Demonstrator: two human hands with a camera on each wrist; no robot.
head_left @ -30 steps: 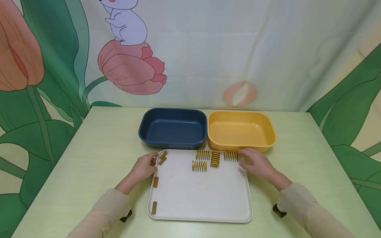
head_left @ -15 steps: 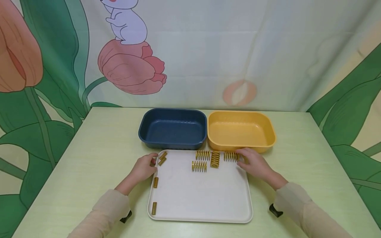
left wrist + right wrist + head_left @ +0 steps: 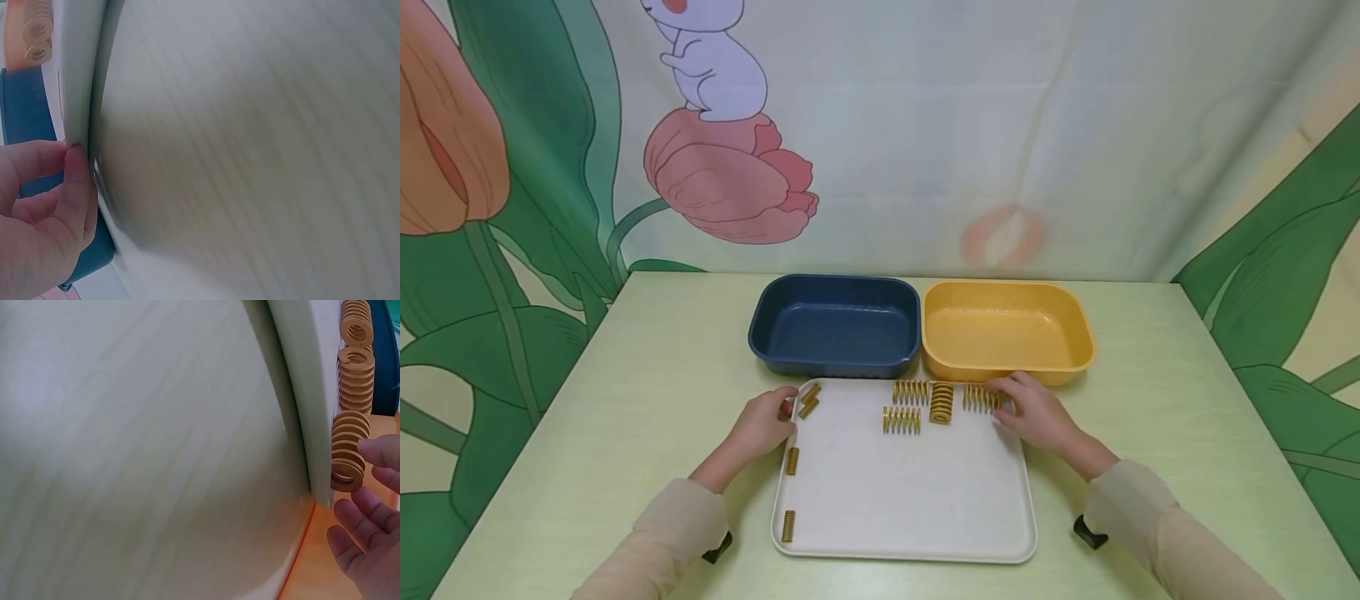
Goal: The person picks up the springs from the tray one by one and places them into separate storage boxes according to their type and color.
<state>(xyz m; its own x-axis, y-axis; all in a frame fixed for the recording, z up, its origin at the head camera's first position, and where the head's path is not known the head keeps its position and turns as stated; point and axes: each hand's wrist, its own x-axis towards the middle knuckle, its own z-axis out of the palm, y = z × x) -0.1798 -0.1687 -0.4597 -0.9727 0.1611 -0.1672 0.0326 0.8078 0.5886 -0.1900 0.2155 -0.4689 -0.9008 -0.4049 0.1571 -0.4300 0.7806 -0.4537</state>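
Observation:
My left hand pinches the left rim of a white tray, thumb outside, as the left wrist view shows. My right hand is at the tray's far right corner, thumb and fingers spread around the end of a large gold coil spring. In the right wrist view its thumb overlaps that spring; whether it touches is unclear. Beside it lie another large spring and two more large springs. Several small springs lie along the tray's left side.
Behind the tray stand a dark blue bin on the left and a yellow bin on the right, side by side. All rest on a pale green table. A printed curtain hangs behind.
My right hand has moved slightly left, closer over the right end of the large spring. The left hand has stayed on the tray rim, and the springs lie as before.

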